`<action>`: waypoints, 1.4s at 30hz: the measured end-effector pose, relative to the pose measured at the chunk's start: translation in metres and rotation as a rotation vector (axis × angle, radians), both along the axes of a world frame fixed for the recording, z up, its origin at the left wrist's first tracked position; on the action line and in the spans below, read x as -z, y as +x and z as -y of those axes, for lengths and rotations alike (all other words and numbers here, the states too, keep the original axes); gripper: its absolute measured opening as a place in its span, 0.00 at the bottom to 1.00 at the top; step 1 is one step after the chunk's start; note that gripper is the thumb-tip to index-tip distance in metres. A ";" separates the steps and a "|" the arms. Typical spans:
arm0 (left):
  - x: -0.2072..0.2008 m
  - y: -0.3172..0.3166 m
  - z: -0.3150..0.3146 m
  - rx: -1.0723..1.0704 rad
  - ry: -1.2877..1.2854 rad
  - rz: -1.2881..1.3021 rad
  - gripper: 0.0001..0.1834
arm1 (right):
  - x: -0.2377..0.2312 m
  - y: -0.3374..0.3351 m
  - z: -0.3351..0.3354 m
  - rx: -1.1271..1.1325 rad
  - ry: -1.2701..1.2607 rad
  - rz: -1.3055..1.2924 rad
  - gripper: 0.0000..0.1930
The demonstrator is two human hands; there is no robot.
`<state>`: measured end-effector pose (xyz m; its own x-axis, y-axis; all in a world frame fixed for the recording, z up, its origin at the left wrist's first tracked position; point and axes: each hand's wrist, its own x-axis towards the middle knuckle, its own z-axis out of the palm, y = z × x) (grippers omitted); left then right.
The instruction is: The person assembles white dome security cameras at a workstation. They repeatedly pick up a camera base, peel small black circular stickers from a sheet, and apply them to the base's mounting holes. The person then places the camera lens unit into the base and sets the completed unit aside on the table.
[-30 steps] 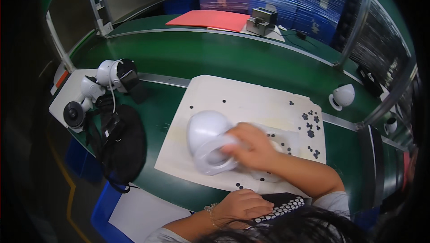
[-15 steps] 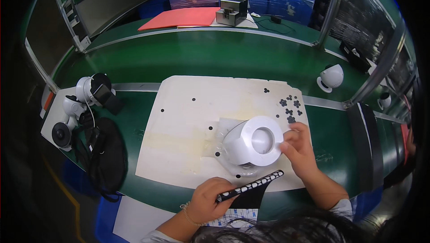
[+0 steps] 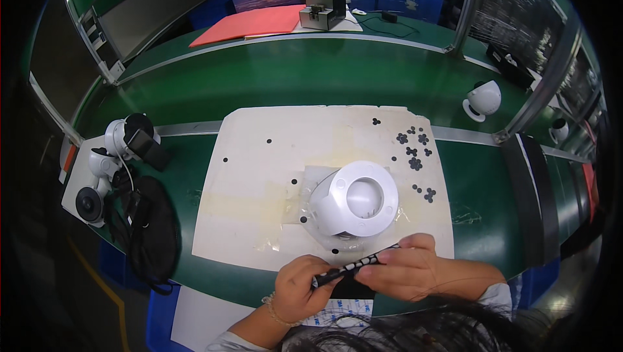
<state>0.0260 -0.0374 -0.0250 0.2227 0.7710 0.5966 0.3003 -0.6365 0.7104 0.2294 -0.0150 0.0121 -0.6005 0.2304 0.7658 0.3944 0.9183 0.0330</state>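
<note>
In front of me I hold a flat black strip with rows of white rounded spots [image 3: 355, 266]. My left hand [image 3: 300, 287] is closed round its left end. At the other end, the fingers of my right hand [image 3: 405, 269] pinch it. Just beyond my hands, a white rounded housing with a ring-shaped face [image 3: 384, 204] rests on clear plastic film, its ring tilted upward. Small black round pads, single and in clusters [image 3: 415, 164], lie to its right on a pale cardboard sheet [image 3: 250, 203]. A few single black pads [image 3: 304, 219] are left of the housing.
White camera-like devices [image 3: 104, 164] and a black pouch with cables [image 3: 152, 222] stand at the left. Another white device [image 3: 483, 100] sits far right. A metal box [image 3: 322, 11] and red sheets [image 3: 253, 25] are at the back. A long black block [image 3: 529, 203] borders the right.
My right hand has come from beside the housing down to the strip and gripped its right end. More black pads now show at the cardboard's right. The view has shifted slightly.
</note>
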 end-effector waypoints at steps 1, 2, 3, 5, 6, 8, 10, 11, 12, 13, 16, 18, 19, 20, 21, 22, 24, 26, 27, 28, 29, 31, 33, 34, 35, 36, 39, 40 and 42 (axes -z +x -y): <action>0.000 0.001 0.001 -0.032 -0.005 -0.022 0.12 | 0.004 -0.001 0.002 -0.031 0.000 -0.040 0.10; 0.000 0.001 0.002 -0.064 -0.010 -0.045 0.12 | 0.006 -0.003 0.003 -0.063 0.001 -0.080 0.10; 0.000 0.001 0.002 -0.038 0.007 -0.043 0.12 | 0.002 -0.004 0.003 -0.065 -0.076 -0.103 0.10; 0.000 0.001 -0.001 0.012 0.032 -0.038 0.12 | -0.011 -0.011 0.002 -0.067 -0.238 -0.147 0.10; 0.001 0.001 -0.001 0.008 0.040 -0.032 0.12 | -0.011 -0.013 0.001 -0.058 -0.255 -0.115 0.10; 0.003 0.002 -0.001 0.001 0.055 -0.021 0.12 | -0.008 -0.017 -0.001 -0.040 -0.288 -0.050 0.11; 0.000 0.001 -0.002 0.016 0.033 -0.042 0.12 | -0.003 -0.012 0.000 -0.103 -0.218 -0.003 0.11; 0.000 0.000 -0.002 0.023 0.022 -0.052 0.13 | -0.001 -0.010 0.001 -0.134 -0.183 0.020 0.12; 0.000 0.000 -0.001 0.011 0.012 -0.048 0.13 | 0.001 -0.009 0.002 -0.169 -0.222 -0.002 0.13; 0.002 0.000 -0.001 0.000 0.001 -0.044 0.14 | 0.003 -0.009 0.004 -0.205 -0.261 -0.024 0.13; 0.006 0.001 -0.002 -0.004 0.070 -0.076 0.12 | 0.001 -0.021 0.002 -0.230 -0.448 -0.232 0.15; 0.010 0.001 -0.003 -0.003 0.119 -0.118 0.13 | -0.003 -0.025 -0.003 -0.253 -0.541 -0.263 0.16; 0.013 0.000 -0.002 -0.007 0.129 -0.142 0.15 | -0.007 -0.025 -0.005 -0.281 -0.561 -0.199 0.16; 0.015 -0.001 -0.002 -0.010 0.138 -0.166 0.18 | -0.009 -0.025 -0.006 -0.308 -0.581 -0.136 0.17; 0.012 -0.001 -0.003 0.017 0.119 -0.171 0.18 | -0.010 -0.022 -0.006 -0.362 -0.557 -0.087 0.18; 0.005 -0.001 -0.004 0.045 0.099 -0.176 0.18 | -0.011 -0.017 -0.005 -0.414 -0.533 -0.039 0.18; 0.001 -0.001 -0.004 0.046 0.080 -0.175 0.18 | -0.015 -0.012 -0.005 -0.483 -0.531 -0.013 0.20; 0.002 0.001 -0.001 -0.010 0.081 -0.165 0.18 | -0.020 -0.010 -0.007 -0.519 -0.575 -0.058 0.20; -0.001 0.004 0.000 -0.124 0.144 -0.220 0.17 | -0.021 -0.007 -0.010 -0.356 -0.552 -0.107 0.20; -0.007 0.007 0.003 -0.241 0.206 -0.274 0.16 | -0.021 -0.004 -0.015 -0.194 -0.527 -0.155 0.20; -0.010 0.009 0.004 -0.359 0.267 -0.329 0.15 | -0.020 -0.002 -0.022 -0.034 -0.499 -0.202 0.19; -0.007 0.010 -0.002 -0.220 0.162 -0.356 0.14 | -0.020 -0.002 -0.046 0.003 -0.638 -0.434 0.21; -0.005 0.009 -0.006 -0.146 0.128 -0.395 0.13 | -0.022 -0.001 -0.059 -0.097 -0.850 -0.600 0.23; -0.003 0.008 -0.004 -0.143 0.145 -0.420 0.13 | -0.022 -0.001 -0.064 -0.150 -0.955 -0.683 0.24; -0.002 0.006 -0.002 -0.140 0.161 -0.445 0.12 | -0.022 0.002 -0.067 -0.181 -1.009 -0.652 0.26; 0.000 0.004 0.001 -0.137 0.152 -0.456 0.13 | -0.020 0.002 -0.069 -0.185 -1.030 -0.653 0.25; 0.003 0.001 0.002 -0.130 0.130 -0.462 0.13 | -0.014 0.002 -0.070 -0.195 -1.058 -0.646 0.25; 0.005 0.001 0.002 -0.130 0.124 -0.447 0.13 | -0.014 0.002 -0.070 -0.202 -1.044 -0.635 0.25; 0.007 0.002 0.002 -0.131 0.111 -0.435 0.14 | -0.014 0.002 -0.069 -0.190 -1.013 -0.595 0.25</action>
<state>0.0275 -0.0395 -0.0316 0.3759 0.7459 0.5498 0.6379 -0.6386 0.4303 0.2317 0.0545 0.0262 -0.3028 0.8368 0.4561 -0.0431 0.4661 -0.8837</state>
